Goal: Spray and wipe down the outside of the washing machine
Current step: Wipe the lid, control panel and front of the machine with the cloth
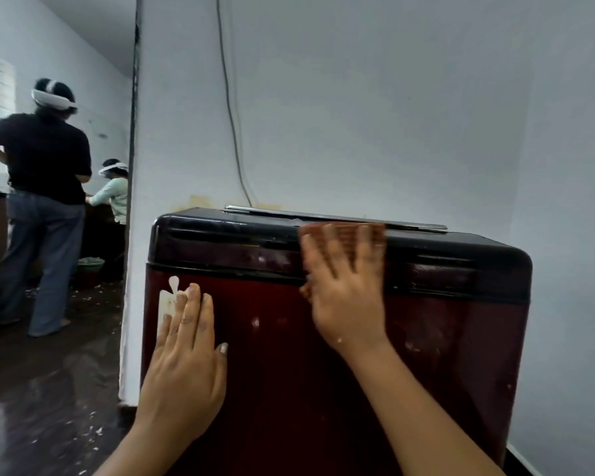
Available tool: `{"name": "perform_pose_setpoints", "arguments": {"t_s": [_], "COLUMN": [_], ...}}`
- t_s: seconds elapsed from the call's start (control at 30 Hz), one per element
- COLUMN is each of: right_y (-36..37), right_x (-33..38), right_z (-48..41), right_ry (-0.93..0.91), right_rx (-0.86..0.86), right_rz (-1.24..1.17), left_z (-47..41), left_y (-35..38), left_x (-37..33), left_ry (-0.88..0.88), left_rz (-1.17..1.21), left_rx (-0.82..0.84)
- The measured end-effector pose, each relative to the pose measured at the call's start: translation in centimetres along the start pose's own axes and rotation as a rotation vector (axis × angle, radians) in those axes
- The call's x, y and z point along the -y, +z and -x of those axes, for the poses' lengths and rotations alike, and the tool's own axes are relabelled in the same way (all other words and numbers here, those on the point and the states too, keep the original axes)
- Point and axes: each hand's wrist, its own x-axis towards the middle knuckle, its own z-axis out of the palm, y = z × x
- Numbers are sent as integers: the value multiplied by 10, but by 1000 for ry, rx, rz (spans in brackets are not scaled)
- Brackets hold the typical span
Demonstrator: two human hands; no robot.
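Head view: the washing machine [289,372] stands on the floor [49,389] in a corner, backed against a white wall [392,97]. It shows a glossy maroon panel under a black top band. A chrome-edged lid [334,218] lies flat on top, and a thin cable [231,115] hangs down the wall behind it.

The left hand [186,355] lies flat on the maroon panel with its fingers straight and close together. The fingertips overlap a white sticker [165,304] near the left edge. The right hand [344,297] has its fingers spread wide and presses a brownish cloth [311,231] against the black band just below the lid. This hand is blurred. No spray bottle is in view.

The machine looks heavy and rigid, so it should not shift under pressure and needs bracing rather than gripping. The flat left palm on the panel seems to do that. The gloss suggests a slick surface, more so where pale droplets and smears mark it, so a flat hand may slide. The cloth is soft and limp, and it works best pinned under an open palm, as it is here. The grooves of the black band and the lid seam probably need fingertip pressure through the cloth.

In the room to the left, two people [45,187] stand with their backs turned.
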Motion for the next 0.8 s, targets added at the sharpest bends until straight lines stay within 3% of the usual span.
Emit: {"name": "perform_pose_setpoints", "arguments": {"t_s": [0.07,0.13,0.33,0.47,0.6,0.7,0.8], "right_y": [7,11,14,34,53,55,54], "right_x": [26,32,57,114,149,151,155], "right_z": [9,26,1,-26,14,53,38], "right_ry": [-186,-243,103,-193,-453,-396,-166], "right_rx": [60,93,20,78,131,111,99], "right_rz": [10,35,11,-44,-98,-124,-71], "left_z": [8,16,27,35,52,64,71], "left_y": [1,-2,-12,-8,-7,-15,-17], "left_x": [0,6,39,60,77,96,116], "left_ry": [7,17,-38,-67,-118,-127,-160], "left_rz": [7,-8,-18,-28,-16,-50,-74], "left_rx": [17,24,22,23,23,40,52]}}
